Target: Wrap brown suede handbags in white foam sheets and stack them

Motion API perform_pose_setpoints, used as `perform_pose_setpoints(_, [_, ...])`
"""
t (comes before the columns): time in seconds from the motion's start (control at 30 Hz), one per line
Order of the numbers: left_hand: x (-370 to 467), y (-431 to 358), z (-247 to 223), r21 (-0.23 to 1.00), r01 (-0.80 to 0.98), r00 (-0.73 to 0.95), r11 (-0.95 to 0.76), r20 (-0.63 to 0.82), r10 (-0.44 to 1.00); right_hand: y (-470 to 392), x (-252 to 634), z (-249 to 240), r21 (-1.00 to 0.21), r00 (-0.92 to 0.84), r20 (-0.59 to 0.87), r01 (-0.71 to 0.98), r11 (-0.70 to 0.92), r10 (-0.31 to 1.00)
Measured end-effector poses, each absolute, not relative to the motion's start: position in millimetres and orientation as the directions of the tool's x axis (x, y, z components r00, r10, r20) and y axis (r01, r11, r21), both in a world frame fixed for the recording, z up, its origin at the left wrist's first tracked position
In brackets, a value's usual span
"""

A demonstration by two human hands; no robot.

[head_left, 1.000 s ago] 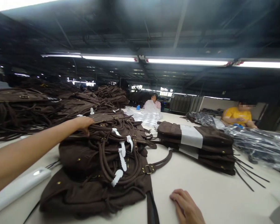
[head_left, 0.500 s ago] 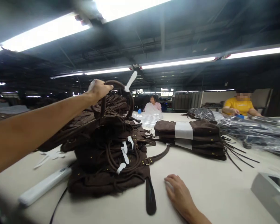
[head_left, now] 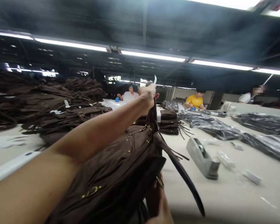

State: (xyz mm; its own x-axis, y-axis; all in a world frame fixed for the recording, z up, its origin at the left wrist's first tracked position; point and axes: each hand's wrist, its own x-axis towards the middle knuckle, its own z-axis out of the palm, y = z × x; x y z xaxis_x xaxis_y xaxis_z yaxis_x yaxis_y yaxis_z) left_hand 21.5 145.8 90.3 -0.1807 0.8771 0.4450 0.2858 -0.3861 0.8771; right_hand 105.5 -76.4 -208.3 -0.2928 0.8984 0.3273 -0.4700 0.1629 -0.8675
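Observation:
A dark brown handbag (head_left: 121, 161) with brass fittings hangs close in front of me. My left hand (head_left: 148, 91) is closed around its handle and holds it up at arm's length. A white strip shows just above that fist. Low down at the bag's right side, my right hand (head_left: 162, 207) grips the bag, with part of its fingers hidden behind the dark fabric. A long dark strap (head_left: 186, 177) dangles on the right over the pale table (head_left: 179, 194).
Brown bags (head_left: 60, 93) are heaped at the left. A bundled bag stack (head_left: 169, 121) lies ahead, near a grey tape dispenser (head_left: 203, 158). Plastic-wrapped bags (head_left: 214, 126) cover the right side. Co-workers, one in a yellow shirt (head_left: 194, 101), are across the table.
My left hand has lifted the bag off the pile and brought it rightward, close to me. My right hand has left the tabletop and now grips the bag. The view has turned right.

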Motion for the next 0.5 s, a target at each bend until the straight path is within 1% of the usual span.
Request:
perform_pose_setpoints(0.1, [80.2, 141.3, 41.5, 0.895, 0.274, -0.097, -0.352, 0.39, 0.916, -92.8, 109.3, -220.2, -0.917, -0.024, 0.14, -0.379, 0.121, 0.99])
perform_pose_setpoints(0.17, [103.5, 128.9, 14.3, 0.886, 0.317, 0.034, -0.339, 0.346, 0.938, -86.7, 114.8, -223.6, -0.945, 0.118, 0.021, -0.322, 0.058, 0.993])
perform_pose_setpoints(0.23, [105.9, 115.6, -6.2, 0.845, 0.408, 0.186, -0.346, 0.294, 0.938, -68.4, 129.1, -227.1, -0.938, 0.189, -0.039, -0.346, 0.029, 0.981])
perform_pose_setpoints(0.3, [85.7, 106.3, -20.6, 0.759, 0.533, 0.304, -0.374, 0.241, 0.922, -41.6, 152.6, -230.7, -0.925, 0.215, -0.064, -0.378, 0.023, 0.974])
perform_pose_setpoints(0.37, [46.4, 101.5, -31.5, 0.63, 0.664, 0.354, -0.402, 0.209, 0.912, -9.6, 180.9, -232.2, -0.951, 0.22, -0.068, -0.31, 0.004, 0.973])
perform_pose_setpoints(0.43, [-4.7, 98.5, -42.4, 0.49, 0.779, 0.327, -0.393, 0.218, 0.92, 24.2, 208.0, -230.0, -0.99, 0.218, -0.066, -0.137, -0.037, 0.974])
perform_pose_setpoints(0.5, [-59.5, 94.7, -57.2, 0.364, 0.873, 0.249, -0.326, 0.242, 0.938, 55.1, 229.1, -225.7, -0.998, 0.243, -0.063, -0.044, -0.054, 0.968])
